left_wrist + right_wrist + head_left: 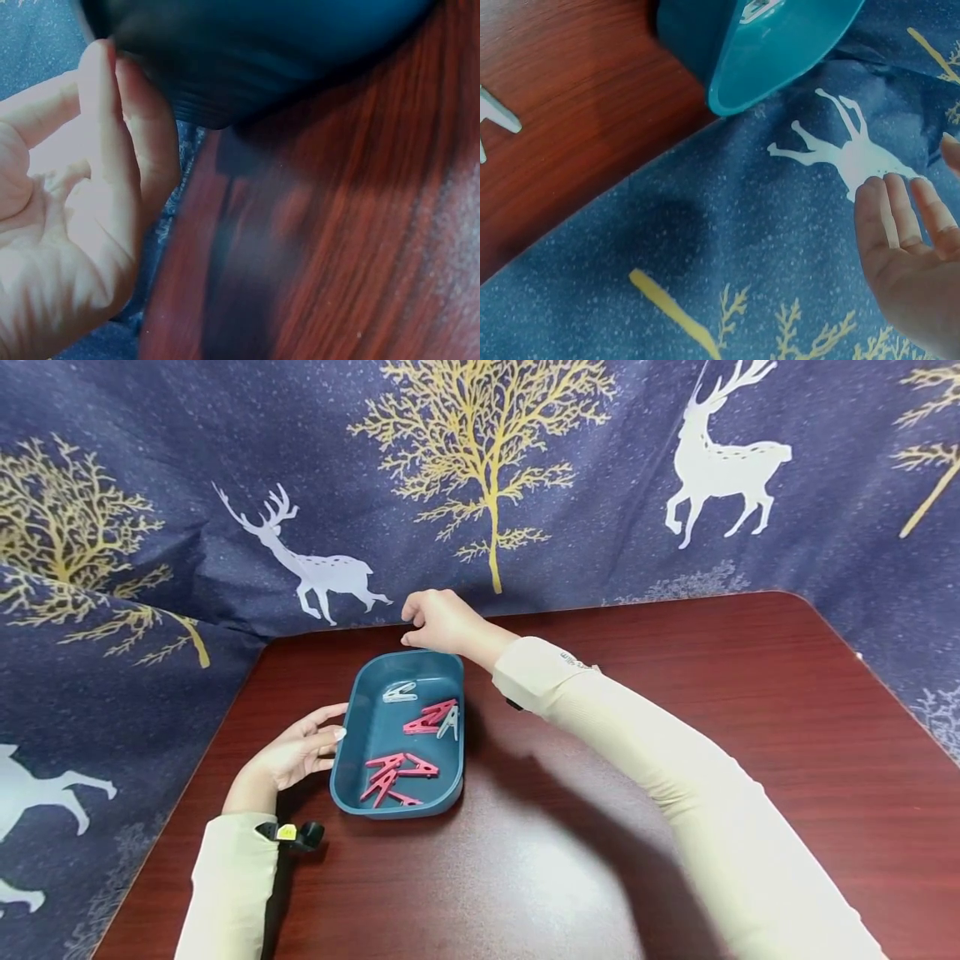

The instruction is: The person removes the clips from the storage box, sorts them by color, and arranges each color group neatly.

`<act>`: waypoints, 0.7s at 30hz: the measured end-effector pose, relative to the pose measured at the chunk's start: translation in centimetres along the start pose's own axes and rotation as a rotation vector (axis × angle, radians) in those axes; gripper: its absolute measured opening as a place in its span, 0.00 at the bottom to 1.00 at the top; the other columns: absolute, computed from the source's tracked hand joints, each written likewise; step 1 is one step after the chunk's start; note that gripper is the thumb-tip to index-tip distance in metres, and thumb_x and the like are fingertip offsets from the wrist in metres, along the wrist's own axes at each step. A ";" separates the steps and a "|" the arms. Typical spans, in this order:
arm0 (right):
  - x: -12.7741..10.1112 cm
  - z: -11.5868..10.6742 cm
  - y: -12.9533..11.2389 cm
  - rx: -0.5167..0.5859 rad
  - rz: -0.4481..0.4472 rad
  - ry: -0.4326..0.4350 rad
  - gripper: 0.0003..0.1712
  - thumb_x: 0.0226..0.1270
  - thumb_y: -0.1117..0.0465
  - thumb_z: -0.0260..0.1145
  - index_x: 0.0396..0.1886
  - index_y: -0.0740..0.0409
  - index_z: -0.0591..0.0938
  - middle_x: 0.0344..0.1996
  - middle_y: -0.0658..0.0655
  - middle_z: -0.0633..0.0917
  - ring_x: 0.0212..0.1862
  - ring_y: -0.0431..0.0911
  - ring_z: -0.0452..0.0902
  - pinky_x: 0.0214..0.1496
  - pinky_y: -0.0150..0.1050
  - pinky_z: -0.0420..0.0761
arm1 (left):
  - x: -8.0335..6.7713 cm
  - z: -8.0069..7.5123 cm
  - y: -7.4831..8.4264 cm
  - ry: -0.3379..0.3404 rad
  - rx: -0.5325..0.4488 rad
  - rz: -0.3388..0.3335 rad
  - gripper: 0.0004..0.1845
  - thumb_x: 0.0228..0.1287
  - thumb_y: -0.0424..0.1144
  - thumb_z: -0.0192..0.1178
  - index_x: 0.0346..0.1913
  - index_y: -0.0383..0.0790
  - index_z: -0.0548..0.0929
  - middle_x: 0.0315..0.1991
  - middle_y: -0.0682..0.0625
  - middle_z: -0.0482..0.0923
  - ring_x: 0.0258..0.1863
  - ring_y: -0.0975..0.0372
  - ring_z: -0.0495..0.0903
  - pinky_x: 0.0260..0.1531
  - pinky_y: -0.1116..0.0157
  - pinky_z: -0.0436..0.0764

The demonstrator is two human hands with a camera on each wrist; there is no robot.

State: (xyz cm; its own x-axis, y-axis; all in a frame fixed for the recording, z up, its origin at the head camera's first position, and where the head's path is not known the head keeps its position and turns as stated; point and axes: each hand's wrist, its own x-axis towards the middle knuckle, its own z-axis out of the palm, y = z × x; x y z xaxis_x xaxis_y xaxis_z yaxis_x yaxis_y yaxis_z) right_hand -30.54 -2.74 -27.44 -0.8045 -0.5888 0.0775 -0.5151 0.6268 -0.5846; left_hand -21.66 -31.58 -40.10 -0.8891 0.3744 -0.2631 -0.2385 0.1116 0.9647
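A teal plastic bin (pixel 378 727) holds several clothespins, pink ones (pixel 418 766) in its near half and around its middle. Beside the middle pink ones lies a white clothespin (pixel 452 714), and another white clothespin (pixel 401 697) sits at the far end. My left hand (pixel 303 747) touches the bin's left side, its fingers extended along the outer wall. Over the far right corner hovers my right hand (pixel 442 622), nothing held in it; the right wrist view shows its fingers (pixel 900 210) loosely extended.
The bin stands on a reddish-brown wooden table (pixel 750 693). A light-coloured clothespin (pixel 499 116) lies on the tabletop in the right wrist view. Behind the table hangs a dark blue cloth (pixel 585 543) with white deer and yellow trees.
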 end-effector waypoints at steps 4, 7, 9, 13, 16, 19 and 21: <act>0.6 0.7 -0.3 -0.028 -0.007 -0.011 0.19 0.64 0.57 0.66 0.52 0.59 0.78 0.49 0.58 0.82 0.53 0.47 0.76 0.57 0.38 0.75 | 0.0 0.0 0.0 0.008 0.005 -0.006 0.23 0.74 0.32 0.46 0.68 0.47 0.59 0.45 0.55 0.80 0.41 0.65 0.83 0.40 0.66 0.83; 1.2 1.4 -0.4 -0.048 -0.018 -0.017 0.19 0.64 0.56 0.66 0.52 0.58 0.78 0.50 0.58 0.82 0.53 0.46 0.76 0.57 0.38 0.75 | 0.1 0.0 -0.1 0.004 0.000 0.001 0.23 0.73 0.32 0.46 0.68 0.46 0.59 0.45 0.55 0.79 0.41 0.65 0.83 0.39 0.66 0.83; 1.6 1.9 -0.5 -0.067 -0.028 -0.023 0.20 0.64 0.56 0.66 0.53 0.58 0.78 0.50 0.57 0.81 0.52 0.46 0.76 0.56 0.38 0.75 | 0.1 -0.1 -0.1 0.000 -0.005 0.007 0.23 0.73 0.32 0.46 0.68 0.46 0.59 0.45 0.55 0.79 0.41 0.65 0.83 0.39 0.67 0.83; 2.3 2.9 -0.4 -0.097 -0.035 -0.057 0.21 0.63 0.55 0.66 0.54 0.56 0.77 0.50 0.55 0.81 0.52 0.45 0.75 0.56 0.38 0.75 | 0.0 0.1 -0.2 0.001 -0.007 0.002 0.24 0.73 0.32 0.46 0.69 0.45 0.58 0.45 0.54 0.79 0.41 0.65 0.83 0.39 0.66 0.83; 2.5 3.5 -0.4 -0.115 -0.025 -0.101 0.22 0.63 0.55 0.66 0.55 0.56 0.76 0.52 0.55 0.80 0.54 0.45 0.75 0.57 0.38 0.75 | 0.0 0.2 -0.2 0.017 0.013 -0.011 0.25 0.73 0.33 0.47 0.70 0.44 0.56 0.46 0.55 0.79 0.42 0.65 0.83 0.40 0.66 0.83; 2.8 4.0 -0.3 -0.138 -0.017 -0.137 0.23 0.63 0.54 0.67 0.57 0.56 0.76 0.53 0.55 0.80 0.55 0.44 0.74 0.59 0.39 0.74 | 0.0 0.3 0.0 0.023 0.028 -0.014 0.26 0.73 0.33 0.47 0.71 0.43 0.55 0.46 0.55 0.79 0.42 0.65 0.83 0.40 0.66 0.83; 2.9 4.4 -0.1 -0.140 -0.020 -0.150 0.23 0.63 0.55 0.67 0.56 0.56 0.77 0.53 0.55 0.80 0.54 0.45 0.74 0.59 0.39 0.74 | -0.1 0.3 0.1 0.019 0.028 -0.009 0.26 0.73 0.33 0.47 0.71 0.42 0.55 0.46 0.54 0.79 0.42 0.64 0.83 0.40 0.66 0.83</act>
State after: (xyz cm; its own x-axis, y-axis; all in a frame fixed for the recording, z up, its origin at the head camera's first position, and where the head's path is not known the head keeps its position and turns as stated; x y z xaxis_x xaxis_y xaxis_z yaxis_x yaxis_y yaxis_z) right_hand -31.53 -6.78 -30.67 -0.7458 -0.6650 -0.0393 -0.5752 0.6726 -0.4655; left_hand -21.52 -31.34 -40.02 -0.8943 0.3560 -0.2711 -0.2356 0.1404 0.9616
